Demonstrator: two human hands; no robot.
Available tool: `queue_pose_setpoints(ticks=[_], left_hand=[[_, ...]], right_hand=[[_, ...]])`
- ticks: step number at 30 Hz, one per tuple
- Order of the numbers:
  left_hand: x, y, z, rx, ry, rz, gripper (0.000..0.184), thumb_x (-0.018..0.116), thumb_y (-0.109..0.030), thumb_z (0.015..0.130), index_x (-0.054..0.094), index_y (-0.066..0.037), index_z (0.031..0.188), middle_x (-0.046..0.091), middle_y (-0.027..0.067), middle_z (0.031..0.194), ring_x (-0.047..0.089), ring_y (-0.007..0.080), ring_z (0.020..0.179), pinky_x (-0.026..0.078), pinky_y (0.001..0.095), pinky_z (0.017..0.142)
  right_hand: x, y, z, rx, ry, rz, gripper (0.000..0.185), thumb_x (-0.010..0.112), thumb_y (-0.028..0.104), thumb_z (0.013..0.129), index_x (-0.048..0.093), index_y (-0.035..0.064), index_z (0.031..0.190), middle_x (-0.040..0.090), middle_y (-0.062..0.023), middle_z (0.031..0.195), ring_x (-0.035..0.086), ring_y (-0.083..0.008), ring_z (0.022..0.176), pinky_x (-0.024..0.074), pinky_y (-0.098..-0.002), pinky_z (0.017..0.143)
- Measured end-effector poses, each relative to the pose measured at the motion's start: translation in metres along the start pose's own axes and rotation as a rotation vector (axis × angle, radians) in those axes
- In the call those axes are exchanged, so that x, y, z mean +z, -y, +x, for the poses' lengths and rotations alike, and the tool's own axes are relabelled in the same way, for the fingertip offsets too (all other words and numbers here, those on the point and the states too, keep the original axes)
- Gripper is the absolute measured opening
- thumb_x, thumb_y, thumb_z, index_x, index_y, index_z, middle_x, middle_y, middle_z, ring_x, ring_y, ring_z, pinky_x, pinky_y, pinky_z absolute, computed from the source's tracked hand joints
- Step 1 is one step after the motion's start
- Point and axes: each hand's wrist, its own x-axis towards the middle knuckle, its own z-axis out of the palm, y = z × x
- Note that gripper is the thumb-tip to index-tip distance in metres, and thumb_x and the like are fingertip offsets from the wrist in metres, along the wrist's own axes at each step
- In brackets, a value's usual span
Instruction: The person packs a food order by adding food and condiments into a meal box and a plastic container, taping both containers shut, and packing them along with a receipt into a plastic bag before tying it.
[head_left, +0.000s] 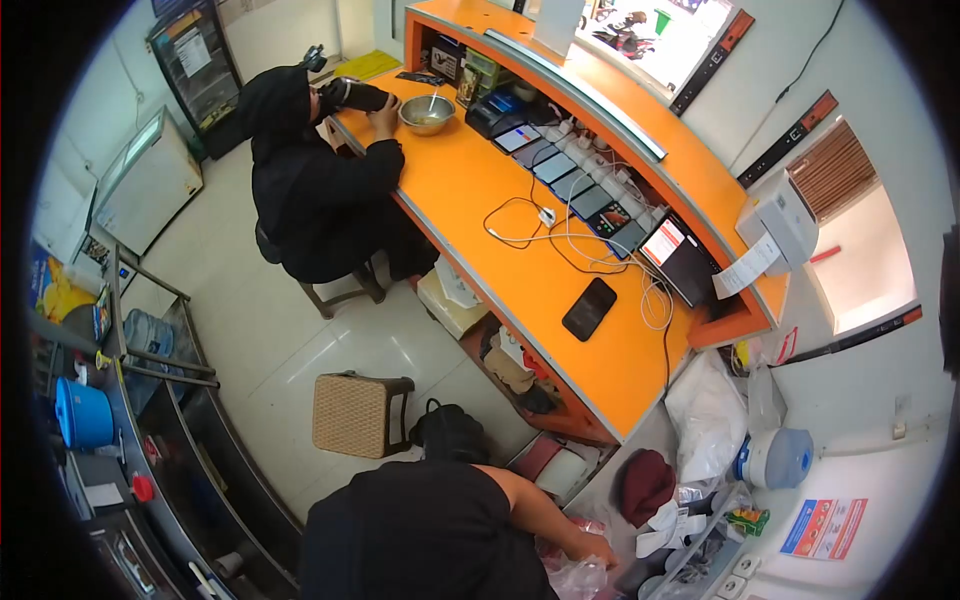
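Neither of my own hands shows in the head view. Below me a person in a black top (420,530) bends forward, seen from behind. This person's bare right arm reaches down to a crinkled clear plastic bag (580,578), and the hand (597,548) touches it; the fingers are too small to read. The left hand of this person is hidden. At the orange counter (480,190) another person in black (325,190) sits on a stool, with one hand by a dark cylindrical object (360,97) held near the face. A metal bowl (427,115) stands close by.
Several phones (565,178) and tangled cables line the counter, with a black phone (590,309) lying apart. A woven-top stool (352,415) stands on the tiled floor. Dark shelving (190,450) runs along the left. A water bottle (785,457) lies by the right wall.
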Motion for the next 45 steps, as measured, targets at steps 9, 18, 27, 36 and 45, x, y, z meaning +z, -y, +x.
queue_pose_setpoints(ticks=[9, 18, 27, 36, 45], left_hand=[[0.002, -0.008, 0.005, 0.262, 0.028, 0.481, 0.014, 0.064, -0.019, 0.071, 0.066, -0.012, 0.083, 0.062, 0.0069, 0.088, 0.059, 0.0277, 0.093, 0.047, 0.0429, 0.078], [0.005, -0.016, -0.002, 0.289, -0.047, 0.411, 0.013, 0.063, -0.018, 0.071, 0.066, -0.009, 0.079, 0.062, 0.0097, 0.087, 0.059, 0.0294, 0.091, 0.046, 0.0428, 0.081], [0.019, -0.018, 0.006, 0.194, 0.018, 0.513, 0.013, 0.062, -0.02, 0.073, 0.066, -0.007, 0.072, 0.064, 0.0114, 0.081, 0.061, 0.0317, 0.084, 0.046, 0.0428, 0.081], [0.04, -0.047, 0.018, 0.041, 0.157, 0.887, 0.016, 0.059, -0.019, 0.079, 0.07, -0.007, 0.077, 0.067, 0.0122, 0.083, 0.064, 0.0282, 0.085, 0.048, 0.0385, 0.08], [0.033, -0.049, 0.016, -0.147, 0.121, 0.575, 0.013, 0.061, -0.013, 0.077, 0.069, -0.004, 0.084, 0.065, 0.0184, 0.089, 0.065, 0.0349, 0.087, 0.053, 0.0427, 0.079]], right_hand=[[0.027, 0.009, 0.011, -0.033, 0.056, 0.063, 0.018, 0.069, 0.005, 0.077, 0.062, 0.0001, 0.094, 0.063, -0.0091, 0.085, 0.061, -0.0205, 0.074, 0.05, -0.0314, 0.069], [0.035, 0.009, 0.008, -0.039, 0.071, 0.109, 0.021, 0.069, 0.007, 0.077, 0.062, -0.0003, 0.095, 0.063, -0.0104, 0.088, 0.061, -0.0226, 0.077, 0.0498, -0.0332, 0.071], [0.034, 0.003, 0.0, -0.039, 0.065, 0.146, 0.023, 0.069, 0.009, 0.077, 0.062, -0.0007, 0.097, 0.063, -0.0117, 0.09, 0.061, -0.0247, 0.079, 0.0496, -0.035, 0.073], [0.035, -0.001, -0.018, 0.012, 0.01, 0.212, 0.026, 0.068, 0.011, 0.077, 0.062, -0.0011, 0.099, 0.063, -0.013, 0.092, 0.061, -0.0267, 0.082, 0.0494, -0.0368, 0.075], [0.028, -0.008, -0.034, 0.053, -0.022, 0.237, 0.029, 0.068, 0.013, 0.077, 0.062, -0.0016, 0.101, 0.063, -0.0143, 0.095, 0.061, -0.0288, 0.084, 0.0492, -0.0387, 0.077]])
